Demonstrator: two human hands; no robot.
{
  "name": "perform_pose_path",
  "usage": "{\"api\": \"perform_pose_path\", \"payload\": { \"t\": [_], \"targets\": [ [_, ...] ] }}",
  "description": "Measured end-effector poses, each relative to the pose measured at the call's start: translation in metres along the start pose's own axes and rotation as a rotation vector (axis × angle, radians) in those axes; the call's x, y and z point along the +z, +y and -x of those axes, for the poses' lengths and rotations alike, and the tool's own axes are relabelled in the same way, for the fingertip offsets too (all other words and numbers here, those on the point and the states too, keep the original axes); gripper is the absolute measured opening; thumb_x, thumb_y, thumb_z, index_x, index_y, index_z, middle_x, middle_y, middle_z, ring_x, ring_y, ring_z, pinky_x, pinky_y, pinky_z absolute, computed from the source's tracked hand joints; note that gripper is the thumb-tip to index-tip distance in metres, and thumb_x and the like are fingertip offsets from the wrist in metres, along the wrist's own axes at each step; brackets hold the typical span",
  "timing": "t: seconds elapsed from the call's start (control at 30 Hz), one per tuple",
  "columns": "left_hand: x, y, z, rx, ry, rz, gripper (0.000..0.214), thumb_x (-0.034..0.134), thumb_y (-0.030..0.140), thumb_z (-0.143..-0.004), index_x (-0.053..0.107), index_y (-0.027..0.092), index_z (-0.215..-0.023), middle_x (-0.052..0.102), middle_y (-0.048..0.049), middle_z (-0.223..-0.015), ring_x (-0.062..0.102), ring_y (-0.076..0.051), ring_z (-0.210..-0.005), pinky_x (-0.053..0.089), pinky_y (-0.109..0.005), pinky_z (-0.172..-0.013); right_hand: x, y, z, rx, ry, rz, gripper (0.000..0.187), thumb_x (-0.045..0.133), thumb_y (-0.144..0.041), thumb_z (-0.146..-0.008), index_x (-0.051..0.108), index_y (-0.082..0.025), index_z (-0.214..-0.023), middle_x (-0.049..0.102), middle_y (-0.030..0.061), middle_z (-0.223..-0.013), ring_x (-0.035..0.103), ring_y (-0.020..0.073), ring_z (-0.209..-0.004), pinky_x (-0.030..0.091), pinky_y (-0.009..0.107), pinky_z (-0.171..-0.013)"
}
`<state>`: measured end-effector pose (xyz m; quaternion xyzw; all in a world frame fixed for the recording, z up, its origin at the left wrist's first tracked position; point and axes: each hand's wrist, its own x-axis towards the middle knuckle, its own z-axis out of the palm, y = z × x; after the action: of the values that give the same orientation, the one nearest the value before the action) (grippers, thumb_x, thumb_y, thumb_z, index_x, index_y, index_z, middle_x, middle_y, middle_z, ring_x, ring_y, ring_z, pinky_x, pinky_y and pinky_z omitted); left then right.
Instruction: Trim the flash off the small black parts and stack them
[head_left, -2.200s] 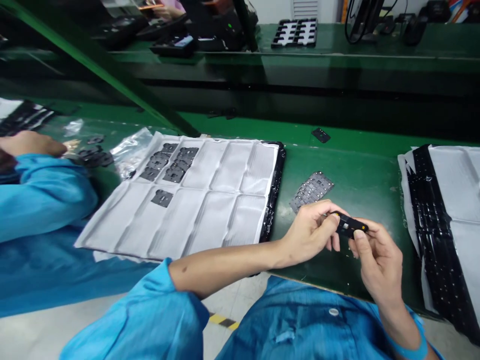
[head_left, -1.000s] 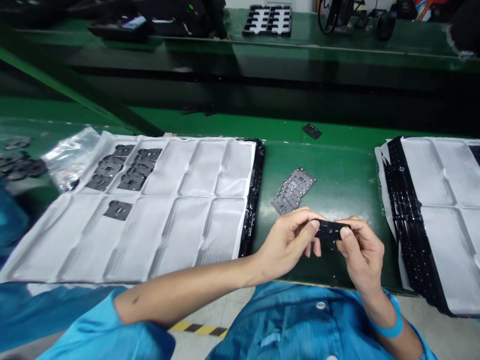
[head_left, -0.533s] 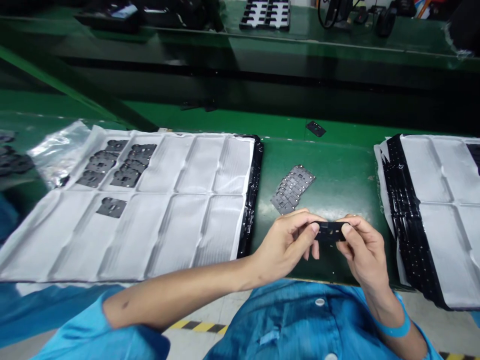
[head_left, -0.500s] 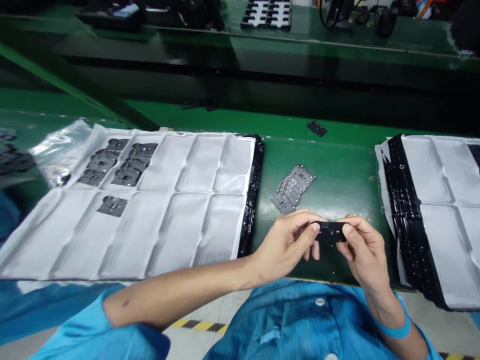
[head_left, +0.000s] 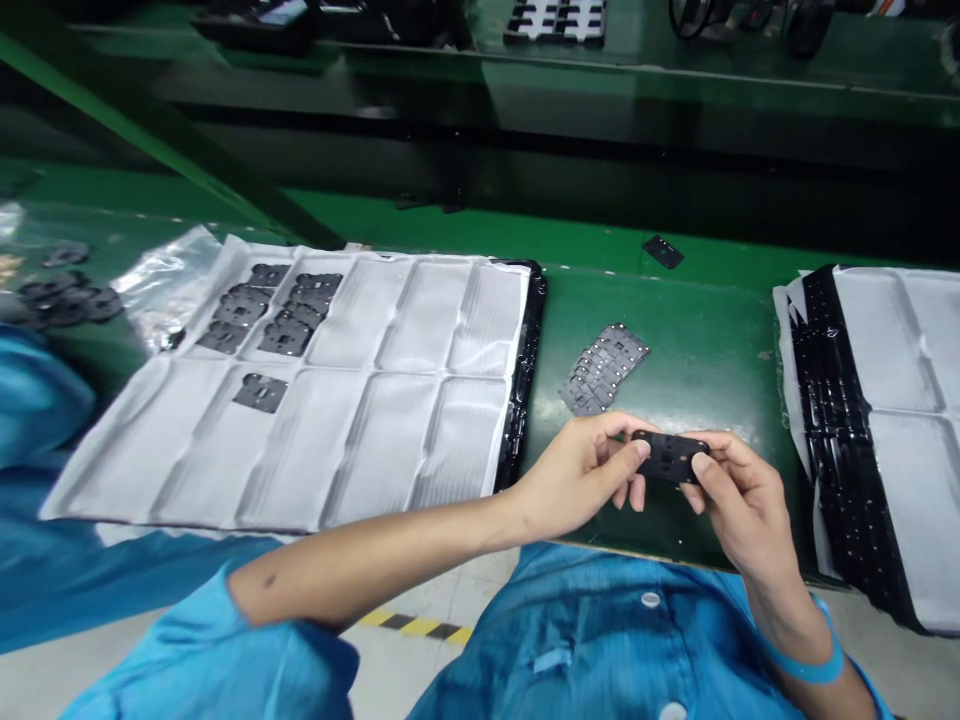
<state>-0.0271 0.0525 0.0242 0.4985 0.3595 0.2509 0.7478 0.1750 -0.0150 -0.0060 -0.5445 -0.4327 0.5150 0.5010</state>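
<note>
A small black rectangular plate with cut-outs is held level above the green table. My left hand pinches its left end between thumb and fingers. Its right end is pinched by my right hand, thumb on top. Just beyond my left hand, several similar dark grey plates lie overlapped in a fanned row. To the left, a tray covered in white sheeting carries more plates in its far left pockets. One single plate lies in a nearer pocket.
Another white-lined tray with black wrapped edging stands at the right. A lone black plate lies farther back. Behind the left tray are a clear plastic bag and loose dark parts. A person's blue sleeve shows at far left.
The plate in my hands has tilted so that more of its broad face shows. Both hands keep their pinch on its ends. The view has shifted slightly left.
</note>
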Motion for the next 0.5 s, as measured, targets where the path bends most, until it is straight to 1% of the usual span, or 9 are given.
{"api": "perform_pose_path", "payload": {
  "t": [0.07, 0.17, 0.27, 0.33, 0.4, 0.43, 0.5],
  "targets": [
    [-0.001, 0.000, -0.001, -0.010, 0.004, 0.010, 0.030, 0.069, 0.038, -0.099, 0.064, 0.013, -0.116, 0.066, 0.0035, -0.062, 0.060, -0.010, -0.053, 0.047, -0.020, -0.055, 0.002, -0.003, 0.000, -0.009, -0.001, 0.038, 0.022, 0.067, -0.038, -0.105, 0.075, -0.018, -0.109, 0.061, -0.0043, -0.060, 0.054, 0.0109, -0.051, 0.043, 0.023, -0.052],
    [-0.005, 0.000, -0.004, -0.037, 0.045, 0.034, 0.032, 0.076, 0.033, -0.092, 0.059, 0.015, -0.114, 0.067, 0.0044, -0.066, 0.062, -0.010, -0.056, 0.047, -0.020, -0.055, 0.002, -0.003, 0.000, -0.016, 0.018, 0.098, 0.022, 0.067, -0.038, -0.105, 0.074, -0.018, -0.109, 0.062, -0.0044, -0.060, 0.054, 0.0113, -0.051, 0.043, 0.023, -0.052],
    [-0.012, 0.001, -0.006, -0.054, 0.080, 0.016, 0.035, 0.082, 0.038, -0.087, 0.059, 0.017, -0.101, 0.067, 0.0035, -0.065, 0.062, -0.010, -0.056, 0.048, -0.020, -0.055, 0.005, 0.001, 0.000, -0.020, 0.041, 0.129, 0.022, 0.067, -0.039, -0.105, 0.072, -0.018, -0.109, 0.064, -0.0044, -0.059, 0.056, 0.0116, -0.051, 0.045, 0.023, -0.053],
    [-0.018, 0.002, -0.004, -0.047, 0.122, -0.073, 0.035, 0.083, 0.042, -0.086, 0.061, 0.016, -0.094, 0.069, 0.0019, -0.064, 0.063, -0.011, -0.057, 0.049, -0.021, -0.057, 0.010, 0.006, 0.002, -0.018, 0.020, 0.112, 0.021, 0.068, -0.039, -0.104, 0.071, -0.018, -0.109, 0.067, -0.0037, -0.061, 0.062, 0.0127, -0.052, 0.049, 0.023, -0.054],
    [-0.027, 0.009, -0.005, -0.019, 0.202, -0.212, 0.033, 0.084, 0.044, -0.085, 0.067, 0.016, -0.092, 0.071, 0.0001, -0.067, 0.065, -0.013, -0.060, 0.051, -0.023, -0.059, 0.014, 0.011, 0.004, -0.018, -0.040, 0.081, 0.019, 0.068, -0.036, -0.102, 0.069, -0.019, -0.109, 0.073, -0.0017, -0.068, 0.070, 0.0148, -0.057, 0.056, 0.025, -0.060],
    [-0.031, 0.014, -0.009, 0.004, 0.241, -0.286, 0.033, 0.085, 0.045, -0.085, 0.070, 0.017, -0.093, 0.073, -0.0008, -0.069, 0.066, -0.014, -0.062, 0.052, -0.024, -0.059, 0.015, 0.013, 0.004, -0.022, -0.057, 0.085, 0.017, 0.067, -0.033, -0.102, 0.068, -0.019, -0.111, 0.078, 0.0006, -0.076, 0.075, 0.0161, -0.064, 0.060, 0.026, -0.065],
    [-0.037, 0.031, -0.026, 0.078, 0.265, -0.427, 0.033, 0.086, 0.047, -0.083, 0.076, 0.018, -0.093, 0.078, -0.0037, -0.077, 0.069, -0.017, -0.066, 0.055, -0.026, -0.061, 0.014, 0.017, 0.003, -0.097, -0.039, 0.180, 0.010, 0.062, -0.022, -0.103, 0.070, -0.019, -0.108, 0.082, 0.0051, -0.091, 0.081, 0.0188, -0.085, 0.063, 0.032, -0.083]
  ]
}}
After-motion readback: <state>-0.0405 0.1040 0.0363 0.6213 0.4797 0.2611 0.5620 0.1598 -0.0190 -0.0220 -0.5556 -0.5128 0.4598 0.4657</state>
